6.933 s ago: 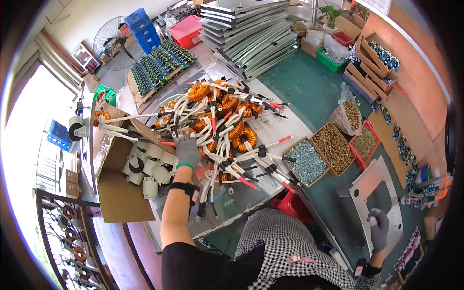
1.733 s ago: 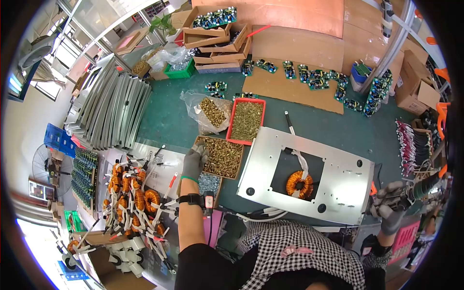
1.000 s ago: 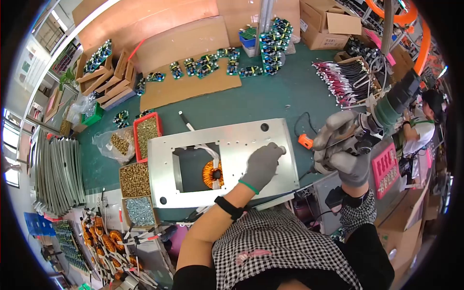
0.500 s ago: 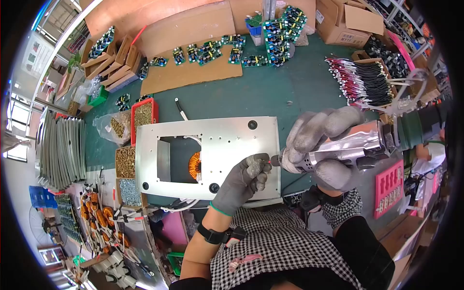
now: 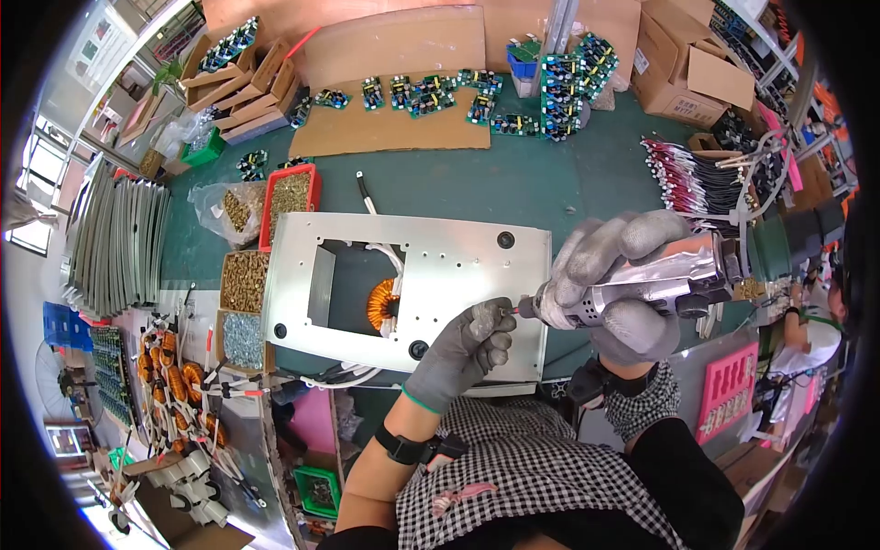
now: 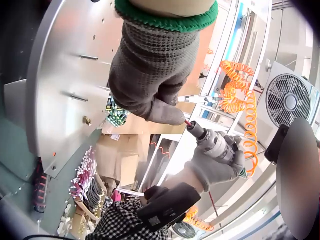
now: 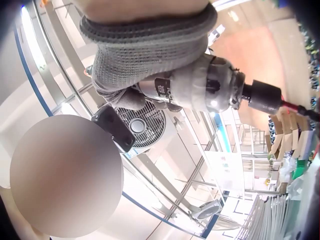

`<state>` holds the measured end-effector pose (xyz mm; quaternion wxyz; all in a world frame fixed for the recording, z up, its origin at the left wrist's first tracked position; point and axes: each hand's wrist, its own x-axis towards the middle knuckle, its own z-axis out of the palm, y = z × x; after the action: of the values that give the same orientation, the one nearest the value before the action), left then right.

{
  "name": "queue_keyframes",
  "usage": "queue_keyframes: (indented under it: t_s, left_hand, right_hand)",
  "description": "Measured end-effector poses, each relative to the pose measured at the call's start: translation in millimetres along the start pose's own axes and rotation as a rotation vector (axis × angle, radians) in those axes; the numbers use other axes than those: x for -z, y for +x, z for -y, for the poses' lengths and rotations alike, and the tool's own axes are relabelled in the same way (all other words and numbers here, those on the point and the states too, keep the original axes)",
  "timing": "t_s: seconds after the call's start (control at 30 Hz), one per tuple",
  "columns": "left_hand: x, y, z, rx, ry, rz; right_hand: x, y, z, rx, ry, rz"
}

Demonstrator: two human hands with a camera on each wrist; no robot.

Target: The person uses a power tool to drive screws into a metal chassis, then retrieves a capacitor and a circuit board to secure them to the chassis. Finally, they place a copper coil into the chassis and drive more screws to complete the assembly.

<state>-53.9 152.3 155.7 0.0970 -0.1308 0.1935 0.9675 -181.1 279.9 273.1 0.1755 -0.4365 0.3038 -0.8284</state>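
A silver metal panel (image 5: 458,316) with a rectangular cutout lies on the bench. In the cutout sits an orange toroid coil (image 5: 380,305) with white leads. My left hand (image 5: 463,353), in a grey glove, is over the panel's right part, fingertips curled at the driver bit (image 5: 516,310); any screw there is hidden. My right hand (image 5: 619,275) grips the power driver (image 5: 655,275), pointed left. In the left wrist view, the left hand (image 6: 152,75) meets the red bit (image 6: 187,122) with its fingertips. The right wrist view shows the driver (image 7: 200,82) in the right hand (image 7: 145,60).
Bins of brass screws (image 5: 244,281) and silver screws (image 5: 243,339) stand left of the panel, with a red bin (image 5: 316,188) behind. Coils (image 5: 170,380) lie at lower left. Circuit boards (image 5: 431,96) and a cardboard box (image 5: 683,87) are at the back.
The left hand went from the coil pile to the brass screw bin, then over the panel to the bit. The right hand took hold of the driver and brought it beside the panel.
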Motion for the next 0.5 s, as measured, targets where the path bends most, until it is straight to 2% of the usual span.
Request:
queue_keyframes:
  t_s: [0.13, 0.23, 0.33, 0.37, 0.47, 0.5]
  left_hand:
    - [8, 1, -5, -0.034, 0.033, 0.046]
    - [2, 3, -21, -0.491, 1.18, -0.131]
    - [-4, 8, -33, -0.642, 1.94, -0.213]
    - [-1, 9, -30, -0.576, 1.935, -0.261]
    - [-1, -15, -32, -0.688, 1.751, -0.27]
    - [5, -36, -35, -0.523, 1.663, -0.178]
  right_hand:
    - [-5, 3, -8, 0.003, -0.041, 0.042]
    - [-3, -2, -22, -0.027, -0.221, 0.018]
    - [1, -14, -43, -0.139, -0.383, -0.01]
    - [6, -19, -55, -0.156, -0.393, -0.004]
    - [11, -27, -76, -0.167, -0.482, 0.007]
    - [13, -29, -79, -0.156, -0.468, 0.0]
